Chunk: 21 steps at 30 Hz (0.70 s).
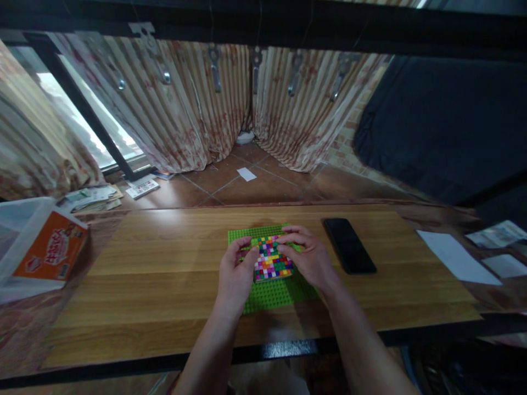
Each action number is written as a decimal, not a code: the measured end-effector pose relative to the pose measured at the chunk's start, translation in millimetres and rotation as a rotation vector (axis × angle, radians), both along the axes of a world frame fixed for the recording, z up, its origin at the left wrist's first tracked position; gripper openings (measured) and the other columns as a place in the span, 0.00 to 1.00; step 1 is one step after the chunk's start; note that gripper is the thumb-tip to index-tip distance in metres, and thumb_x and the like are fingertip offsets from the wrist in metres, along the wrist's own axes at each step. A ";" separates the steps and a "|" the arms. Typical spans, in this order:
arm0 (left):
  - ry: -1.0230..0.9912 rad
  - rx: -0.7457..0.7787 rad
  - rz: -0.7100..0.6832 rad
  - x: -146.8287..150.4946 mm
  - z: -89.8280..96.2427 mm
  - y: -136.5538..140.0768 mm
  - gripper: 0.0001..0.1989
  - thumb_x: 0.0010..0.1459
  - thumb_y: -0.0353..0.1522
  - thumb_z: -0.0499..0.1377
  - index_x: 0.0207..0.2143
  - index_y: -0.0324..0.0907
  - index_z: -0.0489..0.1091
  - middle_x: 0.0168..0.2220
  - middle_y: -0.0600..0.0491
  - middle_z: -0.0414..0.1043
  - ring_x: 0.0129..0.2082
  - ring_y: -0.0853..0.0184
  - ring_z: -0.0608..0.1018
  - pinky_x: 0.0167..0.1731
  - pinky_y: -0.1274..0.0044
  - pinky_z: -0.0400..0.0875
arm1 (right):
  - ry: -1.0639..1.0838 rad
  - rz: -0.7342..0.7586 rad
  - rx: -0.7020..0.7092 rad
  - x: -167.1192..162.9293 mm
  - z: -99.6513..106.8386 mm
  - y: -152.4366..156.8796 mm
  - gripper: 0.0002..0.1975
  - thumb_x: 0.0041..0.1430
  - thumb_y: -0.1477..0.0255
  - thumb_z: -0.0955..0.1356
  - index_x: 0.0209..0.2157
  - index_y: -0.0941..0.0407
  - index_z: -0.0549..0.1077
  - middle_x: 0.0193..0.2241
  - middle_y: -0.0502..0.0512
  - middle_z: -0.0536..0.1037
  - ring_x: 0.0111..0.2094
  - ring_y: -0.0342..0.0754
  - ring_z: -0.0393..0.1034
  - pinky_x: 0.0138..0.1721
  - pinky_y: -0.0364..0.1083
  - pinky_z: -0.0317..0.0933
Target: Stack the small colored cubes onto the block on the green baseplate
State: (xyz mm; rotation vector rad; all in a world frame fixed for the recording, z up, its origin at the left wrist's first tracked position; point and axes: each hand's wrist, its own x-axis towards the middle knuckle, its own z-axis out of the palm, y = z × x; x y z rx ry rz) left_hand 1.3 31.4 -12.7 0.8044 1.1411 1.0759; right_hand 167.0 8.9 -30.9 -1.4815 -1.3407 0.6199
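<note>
A small panel of multicoloured toy bricks (272, 263) sits over a green studded baseplate (269, 297) in the middle of the wooden table. My left hand (236, 274) grips the panel's left edge, thumb on its upper left part. At the opposite edge, my right hand (312, 257) has its thumb and fingers closed on the panel's upper right. Its fingertips partly cover the bricks there, so I cannot tell whether a loose brick is between them. The hands hide parts of the baseplate's left and right sides.
A black phone (349, 245) lies right of the baseplate on the wooden table (164, 285). Beyond the table's right edge is white paper (457, 256). A clear plastic tub (24, 219) with an orange label stands at the left. A dark bar (263, 24) crosses overhead, with hooks hanging from it.
</note>
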 end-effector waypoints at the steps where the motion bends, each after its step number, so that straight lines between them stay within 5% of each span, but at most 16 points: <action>1: 0.007 0.005 0.001 0.1 0.1 -0.1 0.15 0.45 0.29 0.66 0.38 0.39 0.73 0.27 0.53 0.74 0.26 0.68 0.75 0.29 0.77 0.72 | -0.014 0.004 0.003 -0.2 0.6 -0.1 0.04 0.54 0.70 0.71 0.32 0.51 0.80 0.45 0.54 0.74 0.50 0.50 0.70 0.55 0.54 0.59; 13: 0.085 0.045 -0.005 2.7 -5.0 1.6 0.17 0.46 0.33 0.65 0.40 0.37 0.72 0.29 0.54 0.74 0.27 0.69 0.74 0.29 0.78 0.70 | -0.362 0.048 0.122 -2.6 12.0 -4.0 0.06 0.60 0.76 0.67 0.34 0.53 0.76 0.45 0.56 0.74 0.50 0.52 0.67 0.54 0.56 0.60; 21: 0.125 0.074 0.007 3.4 -11.7 1.5 0.19 0.46 0.36 0.65 0.42 0.38 0.72 0.32 0.52 0.73 0.30 0.68 0.74 0.30 0.76 0.69 | -0.100 -0.007 0.056 -8.5 7.0 2.8 0.05 0.54 0.75 0.70 0.31 0.52 0.79 0.42 0.54 0.75 0.46 0.50 0.71 0.48 0.52 0.65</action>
